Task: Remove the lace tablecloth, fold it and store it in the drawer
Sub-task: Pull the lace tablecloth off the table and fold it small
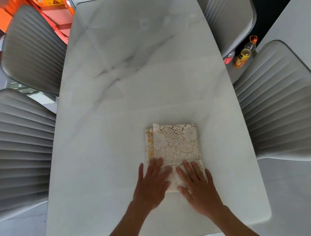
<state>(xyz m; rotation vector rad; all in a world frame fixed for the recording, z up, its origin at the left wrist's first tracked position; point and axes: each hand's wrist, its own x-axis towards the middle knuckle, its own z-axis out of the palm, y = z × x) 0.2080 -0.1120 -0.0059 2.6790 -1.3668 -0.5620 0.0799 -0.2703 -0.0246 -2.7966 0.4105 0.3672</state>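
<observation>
**Folded lace cloth flat on table, both hands pressing its near end**

Both forearms enter from the bottom edge and meet over the near part of the marble table point(112, 102). Left hand point(153, 185) lies palm down, fingers extended and slightly spread, on the near left corner of the lace tablecloth point(173, 142). Right hand point(196, 185) lies palm down likewise, fingers extended and close together, on the near right corner. Neither hand grips; both press flat, and together they cover the cloth's near end.

The cloth is folded into a compact rectangle. Its long axis runs from the person toward the far end of the table, roughly parallel to the table's long sides. It sits on the near half of the tabletop, slightly right of centre. A lower layer with yellow patterning shows along its left edge, offset from the top layer.

Surroundings: four grey ribbed chairs stand at the table, two on each side: near left chair point(16, 152), far left chair point(34, 51), far right chair point(226, 12), near right chair point(283, 101). On the floor between the two right chairs stand a bottle of yellow liquid with an orange cap point(245, 53) and, just beside it, a red-labelled bottle point(229, 57) partly hidden by the table edge. Nothing lies on the tabletop beyond the cloth.
</observation>
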